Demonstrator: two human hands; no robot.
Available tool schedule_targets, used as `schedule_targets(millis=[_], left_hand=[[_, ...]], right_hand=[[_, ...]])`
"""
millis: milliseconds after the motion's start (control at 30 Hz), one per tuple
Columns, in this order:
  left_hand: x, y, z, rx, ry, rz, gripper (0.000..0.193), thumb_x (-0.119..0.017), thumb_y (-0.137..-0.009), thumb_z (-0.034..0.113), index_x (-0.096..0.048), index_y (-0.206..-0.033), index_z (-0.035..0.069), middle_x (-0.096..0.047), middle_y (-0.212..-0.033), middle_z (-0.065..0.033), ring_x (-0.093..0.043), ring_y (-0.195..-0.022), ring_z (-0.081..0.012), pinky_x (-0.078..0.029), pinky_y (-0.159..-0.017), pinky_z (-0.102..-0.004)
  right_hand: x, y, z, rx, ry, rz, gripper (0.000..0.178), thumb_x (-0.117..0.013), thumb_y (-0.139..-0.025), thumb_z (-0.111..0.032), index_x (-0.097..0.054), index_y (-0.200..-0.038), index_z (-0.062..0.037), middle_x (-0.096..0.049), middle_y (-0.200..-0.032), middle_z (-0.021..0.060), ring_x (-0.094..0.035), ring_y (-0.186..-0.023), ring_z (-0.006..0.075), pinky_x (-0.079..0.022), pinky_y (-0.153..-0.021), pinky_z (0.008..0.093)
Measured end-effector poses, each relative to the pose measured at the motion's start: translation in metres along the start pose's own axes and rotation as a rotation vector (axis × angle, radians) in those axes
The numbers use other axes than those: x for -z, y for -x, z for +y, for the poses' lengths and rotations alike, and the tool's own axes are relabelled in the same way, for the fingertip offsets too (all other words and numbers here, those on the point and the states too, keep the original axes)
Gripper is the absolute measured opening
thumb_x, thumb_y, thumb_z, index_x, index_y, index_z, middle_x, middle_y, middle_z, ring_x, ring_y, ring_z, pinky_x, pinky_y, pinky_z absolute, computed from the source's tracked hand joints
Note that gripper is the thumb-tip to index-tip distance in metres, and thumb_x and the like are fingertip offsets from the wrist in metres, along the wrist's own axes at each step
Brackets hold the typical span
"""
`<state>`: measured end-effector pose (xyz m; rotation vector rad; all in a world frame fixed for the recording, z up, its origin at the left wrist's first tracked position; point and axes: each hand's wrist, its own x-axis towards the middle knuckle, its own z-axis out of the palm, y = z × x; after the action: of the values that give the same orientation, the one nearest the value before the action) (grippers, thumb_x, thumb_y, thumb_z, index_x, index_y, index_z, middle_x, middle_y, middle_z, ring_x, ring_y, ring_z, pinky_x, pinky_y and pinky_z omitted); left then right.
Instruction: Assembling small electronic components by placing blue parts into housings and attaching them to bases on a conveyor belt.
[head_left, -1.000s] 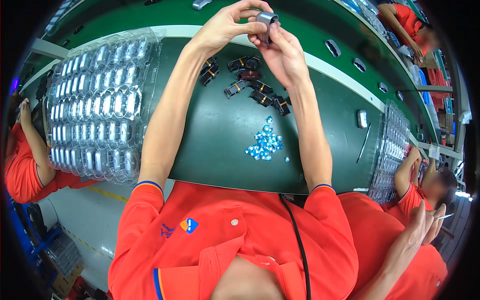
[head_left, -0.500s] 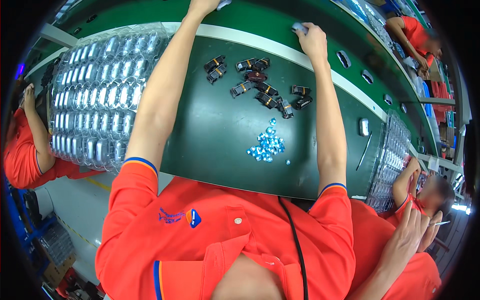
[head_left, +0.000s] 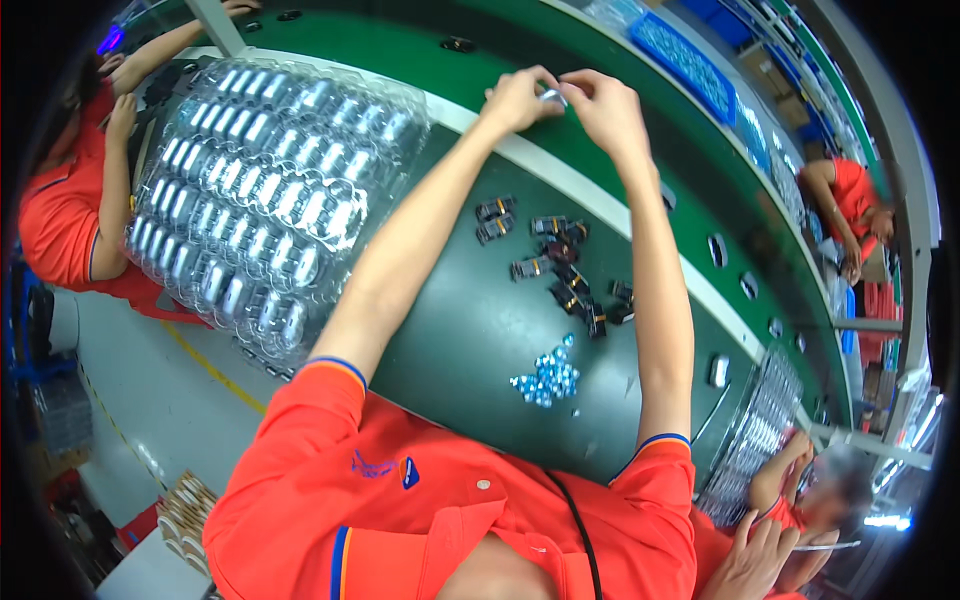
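Note:
Over the green belt (head_left: 370, 38), both hands meet with bent fingers. A small silver-grey oblong part (head_left: 551, 96) shows at the fingertips of my left hand (head_left: 518, 100). Thumb and fingers of my right hand (head_left: 608, 112) press together against its other side; whether they hold a second piece is hidden. On the dark green table below my forearms lie several small black parts with yellow bands (head_left: 530, 268). Nearer to me is a heap of small shiny blue pieces (head_left: 548, 380).
Stacked clear plastic trays (head_left: 240, 185) of silver parts stand at left, another tray (head_left: 755, 430) at right. Silver-grey parts (head_left: 717, 251) lie along the belt. Near the right tray are a silver part (head_left: 718, 371) and a thin rod (head_left: 712, 410). Co-workers (head_left: 75, 210) sit on both sides.
My hands were far apart at the belt, each with a greyish part. They have come together, and the view has shifted so the table contents appear lower.

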<state>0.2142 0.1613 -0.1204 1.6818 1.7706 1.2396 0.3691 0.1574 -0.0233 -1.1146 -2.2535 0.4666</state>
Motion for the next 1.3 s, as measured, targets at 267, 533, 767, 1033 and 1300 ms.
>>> schedule_targets(millis=[267, 533, 767, 1033, 1300], left_hand=[[-0.002, 0.022, -0.015, -0.203, 0.49, 0.088, 0.036, -0.083, -0.071, 0.021, -0.067, -0.1, 0.006, -0.07, -0.088, -0.0062, -0.065, -0.082, -0.0181, -0.051, -0.075, -0.0327], [-0.015, 0.007, 0.019, -0.132, 0.718, -0.047, 0.04, -0.083, -0.072, 0.016, -0.062, -0.106, 0.006, -0.068, -0.095, -0.0079, -0.062, -0.091, -0.0186, -0.05, -0.078, -0.0334], [0.002, -0.003, -0.046, -0.234, 0.649, 0.049, 0.032, -0.077, -0.079, 0.007, -0.068, -0.11, 0.003, -0.07, -0.102, -0.0102, -0.066, -0.095, -0.0167, -0.053, -0.083, -0.0307], [0.031, 0.019, 0.058, -0.141, 1.064, -0.393, 0.036, -0.075, -0.083, 0.006, -0.065, -0.117, 0.0, -0.069, -0.1, -0.0075, -0.067, -0.093, -0.0161, -0.053, -0.086, -0.0298], [0.021, 0.036, 0.095, -0.176, 0.953, -0.455, 0.038, -0.075, -0.083, 0.005, -0.064, -0.118, 0.0, -0.069, -0.102, -0.0084, -0.068, -0.09, -0.017, -0.054, -0.086, -0.0306]], right_hand=[[-0.13, -0.113, -0.067, -0.275, 0.283, -0.118, 0.037, -0.061, -0.091, -0.037, -0.073, -0.103, -0.0045, -0.07, -0.11, 0.0192, -0.067, -0.103, 0.0372, -0.054, -0.088, 0.0457], [-0.193, -0.178, -0.03, -0.254, 0.327, -0.112, 0.031, -0.068, -0.085, -0.026, -0.071, -0.11, -0.0063, -0.069, -0.112, 0.0189, -0.066, -0.104, 0.0377, -0.055, -0.088, 0.0434], [-0.07, -0.062, -0.075, 0.201, -0.617, 0.096, 0.035, -0.075, -0.082, -0.011, -0.067, -0.116, -0.0073, -0.07, -0.105, 0.0111, -0.068, -0.094, 0.0181, -0.053, -0.086, 0.0307], [0.028, 0.1, -0.017, -0.072, -0.624, 0.421, 0.04, -0.072, -0.084, -0.002, -0.062, -0.122, 0.0014, -0.065, -0.112, 0.0125, -0.066, -0.1, 0.0178, -0.057, -0.085, 0.0306], [0.039, 0.109, -0.022, -0.085, -0.444, 0.513, 0.034, -0.071, -0.084, 0.003, -0.064, -0.118, 0.004, -0.067, -0.105, 0.0119, -0.066, -0.098, 0.0163, -0.055, -0.09, 0.0305]])
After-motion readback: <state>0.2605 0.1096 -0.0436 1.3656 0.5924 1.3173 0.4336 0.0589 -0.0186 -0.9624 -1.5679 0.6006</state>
